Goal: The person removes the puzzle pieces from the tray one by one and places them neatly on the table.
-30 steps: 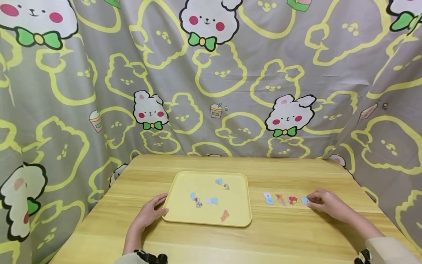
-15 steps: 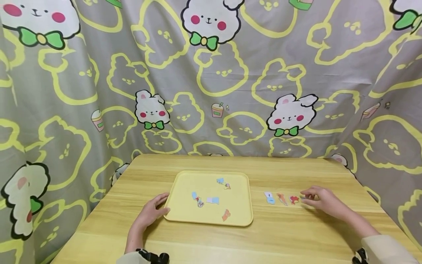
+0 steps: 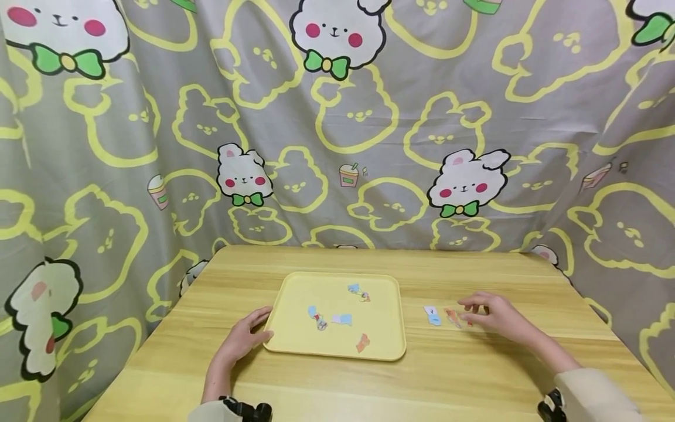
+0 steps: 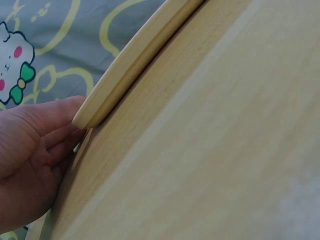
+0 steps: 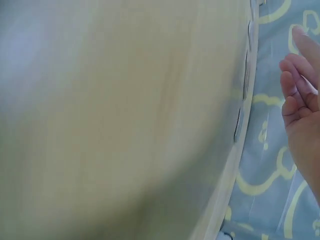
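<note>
In the head view, my left hand (image 3: 244, 337) holds the left edge of a yellow tray (image 3: 337, 350). Its thumb lies on the rim, as the left wrist view also shows at the tray's corner (image 4: 112, 92). Right of the tray, my right hand (image 3: 498, 316) hovers over a row of small cut-out pieces, thumb and forefinger apart. A white-and-blue piece (image 3: 432, 315) and an orange piece (image 3: 452, 317) show there. Only a bit of a red piece (image 3: 470, 323) peeks out under the thumb. In the right wrist view, the raised hand (image 5: 302, 95) has nothing visible between its fingers.
Several cut-outs lie in the tray: a blue-and-yellow pair (image 3: 359, 292), a blue-and-red group (image 3: 317, 318), a pink-and-blue one (image 3: 341, 320) and an orange one (image 3: 362, 343). A patterned curtain (image 3: 369, 135) surrounds the wooden table (image 3: 337, 387).
My right hand has moved left along the row, away from the blue piece at its right end, and now covers most of the red piece. The left hand stays on the tray.
</note>
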The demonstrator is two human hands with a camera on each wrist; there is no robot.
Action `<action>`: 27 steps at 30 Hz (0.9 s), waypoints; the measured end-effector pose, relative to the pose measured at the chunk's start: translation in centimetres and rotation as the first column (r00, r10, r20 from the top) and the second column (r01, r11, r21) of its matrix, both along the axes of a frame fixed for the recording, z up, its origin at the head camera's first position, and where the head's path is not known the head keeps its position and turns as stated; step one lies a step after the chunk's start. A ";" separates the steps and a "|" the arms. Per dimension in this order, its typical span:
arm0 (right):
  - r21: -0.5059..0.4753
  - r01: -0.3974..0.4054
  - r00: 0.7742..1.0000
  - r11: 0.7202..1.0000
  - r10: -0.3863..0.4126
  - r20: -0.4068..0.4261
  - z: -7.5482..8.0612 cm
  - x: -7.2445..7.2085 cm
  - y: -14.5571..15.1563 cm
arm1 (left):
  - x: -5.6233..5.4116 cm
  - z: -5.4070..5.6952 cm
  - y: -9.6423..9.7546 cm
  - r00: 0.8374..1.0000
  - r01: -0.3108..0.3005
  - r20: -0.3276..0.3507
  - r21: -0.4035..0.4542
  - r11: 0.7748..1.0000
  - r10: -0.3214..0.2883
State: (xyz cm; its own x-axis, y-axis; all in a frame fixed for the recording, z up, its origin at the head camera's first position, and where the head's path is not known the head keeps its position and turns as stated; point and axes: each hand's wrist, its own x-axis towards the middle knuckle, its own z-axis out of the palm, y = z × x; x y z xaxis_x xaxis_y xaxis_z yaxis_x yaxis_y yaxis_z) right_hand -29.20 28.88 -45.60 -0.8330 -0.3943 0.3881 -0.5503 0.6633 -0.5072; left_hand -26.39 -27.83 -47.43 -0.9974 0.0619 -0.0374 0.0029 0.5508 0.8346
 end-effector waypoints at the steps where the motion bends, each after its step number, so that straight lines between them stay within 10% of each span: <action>1: 0.001 -0.009 1.000 1.000 0.009 0.001 0.0 -0.1 -0.4 | 0.0 0.0 0.0 1.000 -0.001 0.000 0.000 1.000 0.001; 27: -0.053 -0.243 0.959 0.969 0.248 0.138 -0.1 -1.8 -9.1 | 0.4 0.2 0.2 1.000 -0.005 -0.016 0.011 1.000 0.006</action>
